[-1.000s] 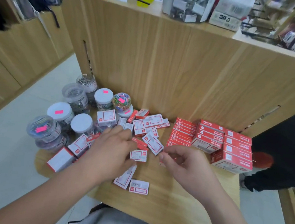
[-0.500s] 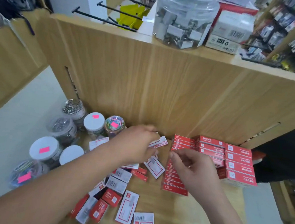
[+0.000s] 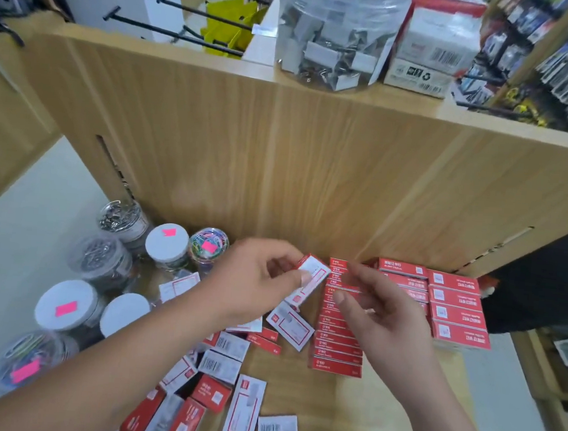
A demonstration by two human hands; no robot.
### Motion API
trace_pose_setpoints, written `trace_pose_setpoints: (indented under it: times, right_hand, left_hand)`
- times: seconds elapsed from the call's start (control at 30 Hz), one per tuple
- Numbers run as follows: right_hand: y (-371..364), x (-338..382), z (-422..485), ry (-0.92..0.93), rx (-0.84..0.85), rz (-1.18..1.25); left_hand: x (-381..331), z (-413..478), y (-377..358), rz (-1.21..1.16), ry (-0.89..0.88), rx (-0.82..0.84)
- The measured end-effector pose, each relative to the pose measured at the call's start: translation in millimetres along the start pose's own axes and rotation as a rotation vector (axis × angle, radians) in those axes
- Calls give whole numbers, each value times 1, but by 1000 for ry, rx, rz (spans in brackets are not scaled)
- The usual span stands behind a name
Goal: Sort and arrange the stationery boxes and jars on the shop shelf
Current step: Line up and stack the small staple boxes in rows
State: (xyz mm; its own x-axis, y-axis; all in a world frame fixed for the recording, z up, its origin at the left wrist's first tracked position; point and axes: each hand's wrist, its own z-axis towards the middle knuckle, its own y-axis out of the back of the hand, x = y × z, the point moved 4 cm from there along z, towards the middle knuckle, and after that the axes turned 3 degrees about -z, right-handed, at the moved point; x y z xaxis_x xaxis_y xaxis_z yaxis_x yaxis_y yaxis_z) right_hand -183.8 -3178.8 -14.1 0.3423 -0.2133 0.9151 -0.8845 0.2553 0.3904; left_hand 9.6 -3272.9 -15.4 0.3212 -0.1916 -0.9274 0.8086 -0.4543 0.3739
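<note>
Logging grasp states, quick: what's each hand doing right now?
Left hand: pinches a small red-and-white cardboard box.
Right hand: half-curled over the row of red boxes; grip cannot be told.

Red staple boxes (image 3: 337, 338) fill tidy rows at the shelf's (image 3: 396, 411) back right; small red-and-white boxes (image 3: 244, 406) lie scattered toward its front, a tilted box (image 3: 309, 280) pinched above them; clip jars (image 3: 167, 250) crowd the left edge.

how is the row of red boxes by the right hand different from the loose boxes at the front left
The row of red boxes is packed edge to edge in one straight line; the loose boxes lie scattered at all angles, some overlapping. The row shows only red sides; the loose boxes show white labels, barcodes and red sides. Both sit on the same wooden shelf.
</note>
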Motion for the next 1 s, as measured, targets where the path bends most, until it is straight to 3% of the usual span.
trace_pose_setpoints:
  times: [0.17, 0.43, 0.57, 0.8, 1.0]
  right_hand:
    - [-13, 18, -12, -3, 183, 273]
    - [0, 13, -38, -129, 129, 437]
    - [5, 9, -50, -132, 100, 455]
    - [13, -11, -67, -312, 132, 448]
    - [26, -23, -73, -227, 92, 335]
  left_hand:
    - [-20, -33, -9, -297, 51, 108]
    - [-8, -68, -20, -344, 201, -23]
    - [-5, -77, -34, -309, 126, 9]
    - [-9, -92, -46, -106, -76, -149]
    - [-6, -103, -59, -327, 150, -107]
